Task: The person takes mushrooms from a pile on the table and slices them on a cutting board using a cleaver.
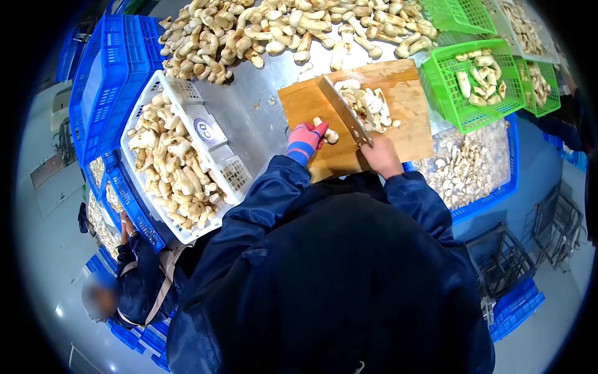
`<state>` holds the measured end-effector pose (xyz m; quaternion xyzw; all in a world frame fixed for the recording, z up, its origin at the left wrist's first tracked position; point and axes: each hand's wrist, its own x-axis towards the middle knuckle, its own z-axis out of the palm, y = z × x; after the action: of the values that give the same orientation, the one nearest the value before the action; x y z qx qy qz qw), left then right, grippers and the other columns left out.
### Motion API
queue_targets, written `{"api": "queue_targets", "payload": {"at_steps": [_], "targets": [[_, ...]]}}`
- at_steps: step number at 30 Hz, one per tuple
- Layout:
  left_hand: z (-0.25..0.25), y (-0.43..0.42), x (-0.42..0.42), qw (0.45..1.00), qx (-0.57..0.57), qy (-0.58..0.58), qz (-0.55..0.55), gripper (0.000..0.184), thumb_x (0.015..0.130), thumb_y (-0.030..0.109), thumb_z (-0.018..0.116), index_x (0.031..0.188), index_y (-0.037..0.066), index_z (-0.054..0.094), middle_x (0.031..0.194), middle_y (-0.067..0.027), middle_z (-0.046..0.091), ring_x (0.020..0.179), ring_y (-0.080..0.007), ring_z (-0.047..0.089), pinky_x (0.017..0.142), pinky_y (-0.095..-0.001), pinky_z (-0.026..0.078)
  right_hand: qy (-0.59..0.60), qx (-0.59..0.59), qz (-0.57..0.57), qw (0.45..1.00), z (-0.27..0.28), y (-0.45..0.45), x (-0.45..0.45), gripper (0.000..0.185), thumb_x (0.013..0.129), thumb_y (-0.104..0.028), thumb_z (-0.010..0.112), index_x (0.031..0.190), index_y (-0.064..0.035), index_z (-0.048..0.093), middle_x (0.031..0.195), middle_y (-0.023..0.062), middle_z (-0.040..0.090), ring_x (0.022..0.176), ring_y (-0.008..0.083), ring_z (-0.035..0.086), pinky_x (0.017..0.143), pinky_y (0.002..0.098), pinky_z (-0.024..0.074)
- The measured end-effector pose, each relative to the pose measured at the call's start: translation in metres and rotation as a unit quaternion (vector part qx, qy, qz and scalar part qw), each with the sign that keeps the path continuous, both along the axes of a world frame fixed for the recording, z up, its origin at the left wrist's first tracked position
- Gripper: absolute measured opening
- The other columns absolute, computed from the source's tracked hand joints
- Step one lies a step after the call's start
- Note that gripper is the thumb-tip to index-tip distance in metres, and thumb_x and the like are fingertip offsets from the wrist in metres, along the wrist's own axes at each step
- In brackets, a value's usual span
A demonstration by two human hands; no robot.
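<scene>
My left hand (305,141), in a pink and blue glove, is closed round a whole mushroom (331,136) on the left part of the wooden cutting board (408,93). My bare right hand (381,157) grips the handle of a large knife (344,111) at the board's front edge. The blade stands on the board between the held mushroom and a heap of sliced mushrooms (367,106). A gap separates the blade from the left hand.
Whole mushrooms (205,37) are piled along the metal table's back. A white crate (180,118) of mushrooms stands left, green baskets (464,121) at right, and a blue crate (516,168) of slices below them. Another person (146,280) is at lower left.
</scene>
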<state>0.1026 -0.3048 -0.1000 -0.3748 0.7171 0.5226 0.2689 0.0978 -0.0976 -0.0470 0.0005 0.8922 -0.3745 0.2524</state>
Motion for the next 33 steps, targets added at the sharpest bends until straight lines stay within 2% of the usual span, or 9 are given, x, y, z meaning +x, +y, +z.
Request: {"api": "queue_targets", "payload": {"at_steps": [4,8,12,15,18,20,22,26,33], "targets": [[0.006,0.015,-0.010,0.887,-0.348,0.155,-0.261,0.038,0.066,0.028,0.070,0.089,0.003,0.052,0.073,-0.0121,0.060,0.065,-0.0199,0.061,0.054,-0.0327,0.048,-0.017,-0.036,-0.067,0.997,0.022,0.026,0.017,0.021,0.072,-0.017,0.054,0.076,0.0037,0.059,0.063,0.0244,0.054,0.061,0.0392,0.055,0.057,0.0413,0.0431],[-0.006,0.005,-0.056,0.980,-0.094,0.171,0.039,0.026,0.066,0.015,0.060,0.090,0.005,0.054,0.074,-0.0160,0.060,0.071,-0.0303,0.058,0.067,-0.0355,0.047,-0.045,-0.079,-0.167,0.982,0.026,0.042,0.034,0.020,0.073,-0.014,0.053,0.077,0.0048,0.059,0.056,0.0213,0.054,0.051,0.0313,0.055,0.050,0.0375,0.0422],[0.015,0.011,-0.132,0.937,-0.182,0.295,-0.039,0.027,0.066,0.017,0.063,0.089,0.005,0.055,0.077,-0.0172,0.060,0.075,-0.0314,0.058,0.070,-0.0355,0.046,-0.074,-0.109,-0.236,0.963,0.032,0.053,0.039,0.018,0.075,-0.012,0.053,0.076,0.0049,0.059,0.050,0.0130,0.054,0.041,0.0186,0.052,0.043,0.0311,0.0393],[0.001,0.030,-0.174,0.874,-0.335,0.265,-0.234,0.057,0.063,0.043,0.071,0.101,0.003,0.056,0.093,-0.0193,0.061,0.090,-0.0331,0.057,0.079,-0.0384,0.044,-0.098,-0.113,-0.268,0.952,0.047,0.052,0.036,0.018,0.076,-0.012,0.052,0.073,0.0048,0.059,0.048,0.0090,0.053,0.039,0.0152,0.050,0.039,0.0286,0.0376],[-0.010,0.041,-0.194,0.877,-0.338,0.189,-0.285,0.059,0.062,0.039,0.071,0.107,0.004,0.054,0.100,-0.0176,0.060,0.094,-0.0322,0.056,0.082,-0.0377,0.044,-0.056,-0.089,-0.262,0.959,0.038,0.059,0.046,0.019,0.075,-0.013,0.052,0.071,0.0043,0.058,0.048,0.0121,0.053,0.041,0.0201,0.052,0.043,0.0324,0.0389],[-0.017,0.029,-0.190,0.881,-0.282,0.257,-0.280,0.050,0.066,0.031,0.068,0.106,0.003,0.053,0.095,-0.0147,0.061,0.084,-0.0274,0.059,0.075,-0.0350,0.047,-0.027,-0.068,-0.244,0.967,0.032,0.064,0.053,0.020,0.074,-0.014,0.052,0.069,0.0039,0.058,0.048,0.0143,0.052,0.043,0.0230,0.053,0.045,0.0344,0.0394],[-0.011,0.015,-0.184,0.981,0.005,0.161,-0.104,0.038,0.072,0.022,0.063,0.102,0.003,0.054,0.086,-0.0095,0.061,0.069,-0.0188,0.059,0.061,-0.0288,0.047,-0.047,-0.100,-0.264,0.958,0.043,0.063,0.050,0.021,0.076,-0.013,0.052,0.066,0.0047,0.058,0.046,0.0113,0.052,0.039,0.0194,0.050,0.041,0.0317,0.0373],[0.020,-0.011,-0.095,0.917,0.385,0.100,0.018,0.024,0.073,0.010,0.062,0.096,0.004,0.055,0.067,-0.0063,0.058,0.053,-0.0147,0.055,0.046,-0.0267,0.046,-0.121,-0.159,-0.240,0.950,0.051,0.055,0.037,0.022,0.077,-0.011,0.052,0.062,0.0054,0.056,0.043,0.0074,0.049,0.033,0.0149,0.046,0.036,0.0292,0.0349],[0.000,0.011,0.016,0.989,0.076,0.058,0.117,0.041,0.068,0.009,0.067,0.105,0.000,0.050,0.074,-0.0090,0.058,0.050,-0.0146,0.054,0.042,-0.0258,0.046,0.021,-0.026,0.050,0.998,0.028,0.022,0.026,0.017,0.071,-0.012,0.051,0.062,0.0016,0.056,0.063,0.0217,0.057,0.061,0.0382,0.055,0.060,0.0443,0.0435]]}}
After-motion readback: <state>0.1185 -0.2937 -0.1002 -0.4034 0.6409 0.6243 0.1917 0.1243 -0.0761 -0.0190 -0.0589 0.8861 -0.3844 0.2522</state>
